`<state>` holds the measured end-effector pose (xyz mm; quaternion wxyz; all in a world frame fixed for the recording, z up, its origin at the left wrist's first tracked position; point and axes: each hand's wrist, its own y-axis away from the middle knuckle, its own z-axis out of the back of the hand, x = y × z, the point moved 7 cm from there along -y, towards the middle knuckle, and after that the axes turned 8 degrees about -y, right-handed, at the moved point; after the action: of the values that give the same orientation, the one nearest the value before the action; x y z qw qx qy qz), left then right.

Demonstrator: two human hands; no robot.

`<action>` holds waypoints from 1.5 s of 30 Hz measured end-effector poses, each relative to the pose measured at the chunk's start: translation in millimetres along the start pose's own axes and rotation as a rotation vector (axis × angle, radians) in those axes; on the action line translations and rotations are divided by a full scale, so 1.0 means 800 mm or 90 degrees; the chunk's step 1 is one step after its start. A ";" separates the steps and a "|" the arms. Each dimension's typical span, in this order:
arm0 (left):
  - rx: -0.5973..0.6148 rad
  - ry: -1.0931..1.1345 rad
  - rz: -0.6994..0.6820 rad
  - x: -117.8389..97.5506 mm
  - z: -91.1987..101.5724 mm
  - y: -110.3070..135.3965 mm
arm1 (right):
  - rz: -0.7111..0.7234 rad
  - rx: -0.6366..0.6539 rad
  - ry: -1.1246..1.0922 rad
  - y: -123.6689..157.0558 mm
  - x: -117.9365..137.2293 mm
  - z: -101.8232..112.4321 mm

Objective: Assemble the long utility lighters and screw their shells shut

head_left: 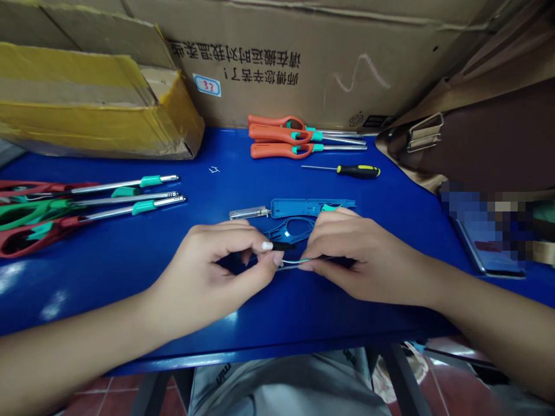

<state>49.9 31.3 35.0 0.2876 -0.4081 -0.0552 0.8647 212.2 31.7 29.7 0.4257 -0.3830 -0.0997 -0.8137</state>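
My left hand [217, 268] is closed in a pinch on a small black part with a white tip [277, 246]. My right hand [359, 260] is also pinched, holding a thin pale wire [291, 263] that runs between the two hands. Both hands hover just above the blue table [130, 260]. Right behind them lies an open blue lighter shell [303, 209] with a teal trigger and a small metal piece [248, 213] at its left end.
Three orange long-nosed lighters [299, 136] lie at the back, a black-and-yellow screwdriver [347, 170] in front of them. Several red and green lighters [78, 208] lie at left. Cardboard boxes [87, 104] line the back; a brown bag [477, 133] sits at right.
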 end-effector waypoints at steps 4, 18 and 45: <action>0.049 0.031 -0.006 0.003 -0.009 0.001 | -0.005 0.001 -0.007 0.000 0.003 -0.004; 0.070 0.069 0.038 0.009 -0.015 0.004 | 0.009 -0.017 0.020 -0.001 0.002 -0.005; 0.067 0.054 0.087 0.027 -0.006 -0.007 | -0.054 0.084 0.144 0.007 -0.020 0.013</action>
<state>45.1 46.8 18.7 0.2510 -0.4316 0.0304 0.8659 227.9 43.6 24.6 0.4237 -0.2557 -0.1200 -0.8606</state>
